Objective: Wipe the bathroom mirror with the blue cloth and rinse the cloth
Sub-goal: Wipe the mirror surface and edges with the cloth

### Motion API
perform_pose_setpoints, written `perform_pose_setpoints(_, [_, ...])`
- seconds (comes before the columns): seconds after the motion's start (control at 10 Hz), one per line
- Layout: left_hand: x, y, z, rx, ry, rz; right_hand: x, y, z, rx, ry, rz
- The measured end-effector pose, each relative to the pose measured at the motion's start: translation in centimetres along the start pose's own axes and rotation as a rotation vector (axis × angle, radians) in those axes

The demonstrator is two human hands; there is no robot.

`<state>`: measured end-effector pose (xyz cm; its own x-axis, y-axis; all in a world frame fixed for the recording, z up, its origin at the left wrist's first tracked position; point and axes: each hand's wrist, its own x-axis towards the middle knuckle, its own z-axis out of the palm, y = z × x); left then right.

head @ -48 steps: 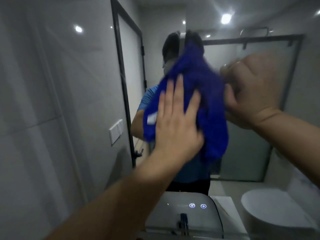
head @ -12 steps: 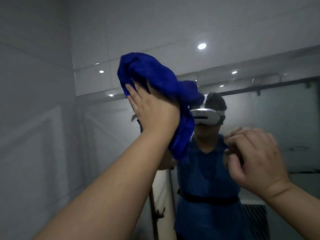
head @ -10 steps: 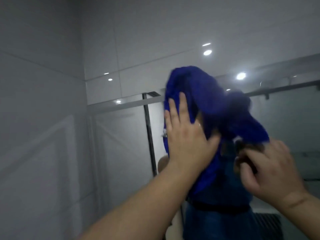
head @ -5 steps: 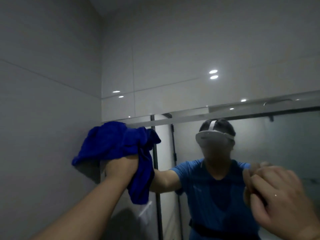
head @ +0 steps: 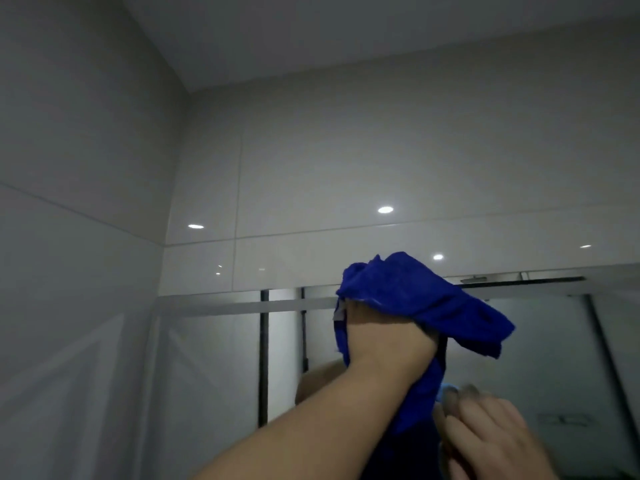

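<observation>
Blue cloth (head: 420,299): likely soft, light, limp; gripped as a wad in curled left hand (head: 386,339), pressed to mirror (head: 554,355) at top edge, centre right of frame. Hold by the gathered middle to control trailing ends. Right hand (head: 486,441), lower right, blurred: curled, contents not determinable; keep strokes below tiled wall (head: 346,161)

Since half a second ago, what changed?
The left hand swept the crumpled blue cloth rightward along the top edge of the bathroom wall mirror, from the left corner past the reflected black door frame. Same: its grip on the cloth, the right hand raised lower right.
</observation>
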<state>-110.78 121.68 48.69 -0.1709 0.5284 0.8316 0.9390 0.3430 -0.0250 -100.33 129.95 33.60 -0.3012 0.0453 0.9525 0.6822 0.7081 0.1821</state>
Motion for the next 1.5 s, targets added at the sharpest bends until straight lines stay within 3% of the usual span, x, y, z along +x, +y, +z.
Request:
perform_pose_setpoints(0.1, [0.8,-3.4,0.2,0.079,0.181,0.255,2.6,3.5,-2.6,0.084,0.068,-0.055])
perform_pose_setpoints(0.2, [0.4,-7.1,-1.6,-0.068,0.178,0.384,6.1,3.0,-2.8,0.162,0.154,0.006])
perform_pose_setpoints(0.4, [-1.5,-15.6,-3.8,-0.076,0.189,0.141,5.9,3.5,-2.3,0.164,0.305,-0.026])
perform_pose_setpoints(0.6, [-2.5,-26.1,-4.0,-0.17,0.152,-0.4,5.8,3.7,-1.9,0.179,0.322,-0.022])
perform_pose_setpoints(0.7, [-2.3,-28.9,-3.8,-0.344,0.231,-0.45,5.7,3.7,-1.8,0.188,0.313,-0.017])
perform_pose_setpoints(0.8, [-0.9,-27.8,-4.6,-0.152,0.216,-0.278,5.8,3.7,-1.8,0.173,0.305,-0.023])
perform_pose_setpoints(0.9, [-0.4,-25.4,-7.8,0.015,0.089,0.013,5.4,4.1,-1.7,0.153,0.296,-0.021])
perform_pose_setpoints(1.0, [1.3,-24.0,-10.1,0.028,-0.03,0.142,5.7,4.1,-1.4,0.147,0.337,-0.017])
perform_pose_setpoints(1.1, [3.9,-24.0,-13.0,-0.082,-0.19,-0.006,5.9,4.2,-1.1,0.137,0.362,-0.024])
perform_pose_setpoints(1.2, [4.6,-23.1,-17.9,-0.031,-0.528,-0.276,6.0,4.3,-0.9,0.135,0.35,-0.038])
perform_pose_setpoints(1.3, [4.8,-21.4,-20.4,0.075,-0.746,-0.366,6.0,4.4,-0.6,0.138,0.357,-0.038])
perform_pose_setpoints(1.4, [4.7,-21.1,-21.5,-0.069,-1.261,-0.401,6.0,4.5,-0.6,0.146,0.343,-0.042])
perform_pose_setpoints(1.5, [4.7,-22.5,-21.5,-0.085,-1.322,-0.409,6.0,4.5,-0.5,0.142,0.348,-0.039])
